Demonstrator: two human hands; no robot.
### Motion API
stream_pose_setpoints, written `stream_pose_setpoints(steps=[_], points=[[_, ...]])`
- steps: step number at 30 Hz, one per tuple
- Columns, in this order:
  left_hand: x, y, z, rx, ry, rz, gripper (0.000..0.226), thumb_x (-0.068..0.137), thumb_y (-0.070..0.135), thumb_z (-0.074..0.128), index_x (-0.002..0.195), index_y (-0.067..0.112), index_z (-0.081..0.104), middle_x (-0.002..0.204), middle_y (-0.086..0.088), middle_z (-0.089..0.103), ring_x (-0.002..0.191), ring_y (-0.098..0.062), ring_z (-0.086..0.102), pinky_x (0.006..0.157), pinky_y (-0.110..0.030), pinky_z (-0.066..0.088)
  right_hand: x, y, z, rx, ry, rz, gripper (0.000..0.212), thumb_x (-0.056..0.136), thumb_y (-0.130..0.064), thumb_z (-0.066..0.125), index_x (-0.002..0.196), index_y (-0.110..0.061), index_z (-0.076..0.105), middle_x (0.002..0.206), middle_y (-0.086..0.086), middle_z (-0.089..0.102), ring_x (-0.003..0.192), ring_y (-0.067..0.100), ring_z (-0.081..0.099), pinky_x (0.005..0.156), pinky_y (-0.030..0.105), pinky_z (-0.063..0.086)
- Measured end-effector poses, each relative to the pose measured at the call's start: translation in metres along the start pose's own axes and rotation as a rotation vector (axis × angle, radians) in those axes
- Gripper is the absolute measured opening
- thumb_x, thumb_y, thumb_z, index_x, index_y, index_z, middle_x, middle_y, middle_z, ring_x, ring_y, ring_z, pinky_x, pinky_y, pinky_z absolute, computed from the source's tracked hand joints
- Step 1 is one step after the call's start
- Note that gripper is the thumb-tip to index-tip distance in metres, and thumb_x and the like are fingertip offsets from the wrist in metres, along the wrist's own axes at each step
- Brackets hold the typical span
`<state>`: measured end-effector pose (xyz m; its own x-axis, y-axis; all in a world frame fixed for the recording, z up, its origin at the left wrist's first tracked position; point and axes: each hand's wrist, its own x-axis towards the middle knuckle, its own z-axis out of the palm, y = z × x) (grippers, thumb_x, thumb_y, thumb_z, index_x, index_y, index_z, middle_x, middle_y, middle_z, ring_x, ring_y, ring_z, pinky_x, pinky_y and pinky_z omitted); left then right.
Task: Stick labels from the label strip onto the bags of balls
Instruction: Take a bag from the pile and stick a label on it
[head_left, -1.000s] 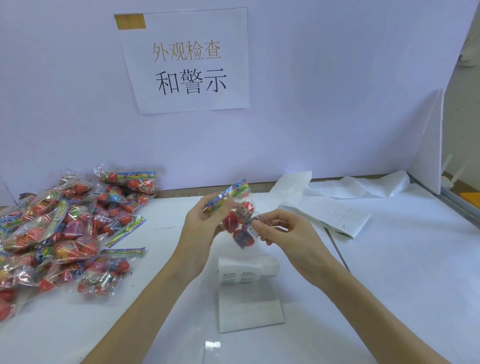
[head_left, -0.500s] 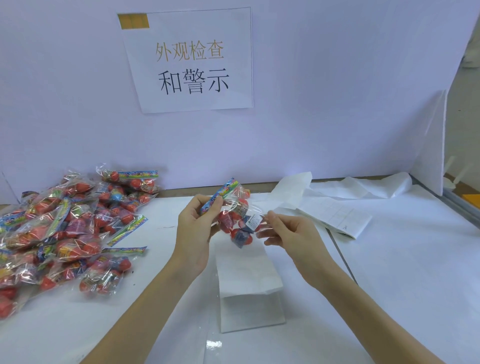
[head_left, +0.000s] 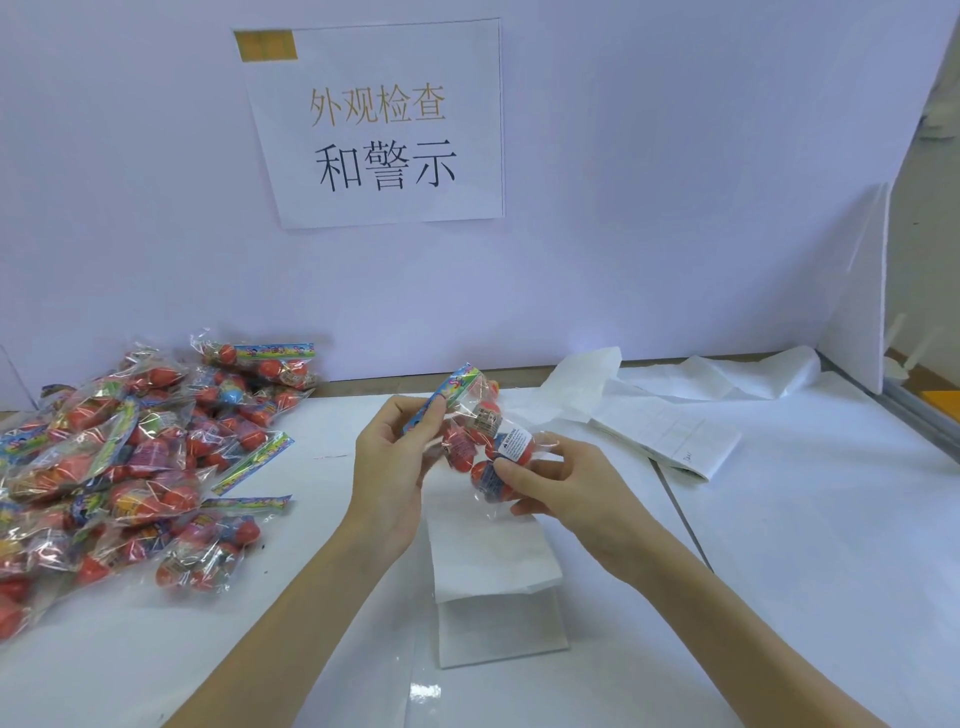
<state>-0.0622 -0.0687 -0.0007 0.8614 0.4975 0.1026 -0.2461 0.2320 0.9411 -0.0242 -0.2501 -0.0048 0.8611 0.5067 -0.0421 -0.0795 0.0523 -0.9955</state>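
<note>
- Right hand (head_left: 558, 483) fingers (head_left: 511, 470) pinching low on the bag of balls (head_left: 478, 441), beside a white label (head_left: 514, 444) already on the film.
- Left hand (head_left: 397, 462) gripping the bag's coloured header, held above the surface (head_left: 779, 571).
- Risk: slippery film over round balls, so label could wrinkle or lift.
- Label strip (head_left: 493, 566) below, hard to read; pile of bags (head_left: 130, 457) cut off left.

Both hands (head_left: 395, 467) hold a labelled bag of balls (head_left: 480, 436).
</note>
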Motion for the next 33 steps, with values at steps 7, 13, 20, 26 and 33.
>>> stream_pose_setpoints(steps=[7, 13, 20, 26, 33], points=[[0.007, -0.001, -0.004, 0.253, -0.037, 0.015, 0.034, 0.103, 0.048, 0.052, 0.117, 0.022, 0.068, 0.109, 0.005, 0.075, 0.097, -0.011, 0.071, 0.080, -0.029, 0.059, 0.002, -0.008, -0.013, 0.065, 0.030, 0.118, 0.034, 0.093, -0.030, 0.076, 0.110, 0.000, 0.073, 0.098, 0.012, 0.080, 0.081, 0.021, 0.077, 0.066, 0.021, 0.057], [0.042, 0.001, -0.058, 0.927, 0.250, 0.331, 0.024, 0.099, 0.017, 0.067, 0.122, 0.011, 0.062, 0.128, -0.012, 0.063, 0.116, -0.034, 0.057, 0.098, -0.047, 0.048, -0.008, -0.051, -0.064, 1.313, -0.370, -0.149, 0.054, 0.098, -0.042, 0.068, 0.147, -0.021, 0.057, 0.148, -0.003, 0.060, 0.117, 0.015, 0.069, 0.078, 0.018, 0.053], [0.062, -0.015, -0.128, 1.767, 0.420, 0.002, 0.071, 0.103, 0.047, 0.051, 0.160, 0.009, 0.031, 0.169, -0.026, 0.015, 0.157, -0.044, 0.006, 0.124, -0.058, 0.015, 0.003, -0.029, -0.043, 0.941, -0.190, 0.012, 0.053, 0.097, -0.046, 0.066, 0.141, -0.016, 0.067, 0.117, -0.004, 0.071, 0.087, 0.011, 0.069, 0.066, 0.019, 0.054], [0.057, -0.004, -0.120, 1.895, 0.414, 0.037, 0.054, 0.101, 0.042, 0.058, 0.141, 0.006, 0.050, 0.145, -0.017, 0.052, 0.140, -0.038, 0.037, 0.105, -0.050, 0.037, 0.009, -0.013, -0.029, 0.796, -0.139, 0.125, 0.058, 0.076, -0.034, 0.093, 0.127, -0.012, 0.076, 0.093, 0.001, 0.064, 0.071, 0.014, 0.061, 0.057, 0.024, 0.052], [0.049, -0.004, -0.102, 1.672, 0.279, 0.339, 0.033, 0.086, 0.008, 0.078, 0.117, 0.004, 0.068, 0.118, -0.012, 0.068, 0.121, -0.040, 0.053, 0.092, -0.050, 0.039, 0.008, -0.009, -0.022, 0.751, -0.057, 0.164, 0.046, 0.087, -0.029, 0.079, 0.127, -0.009, 0.070, 0.083, 0.002, 0.059, 0.062, 0.014, 0.053, 0.051, 0.023, 0.048]])
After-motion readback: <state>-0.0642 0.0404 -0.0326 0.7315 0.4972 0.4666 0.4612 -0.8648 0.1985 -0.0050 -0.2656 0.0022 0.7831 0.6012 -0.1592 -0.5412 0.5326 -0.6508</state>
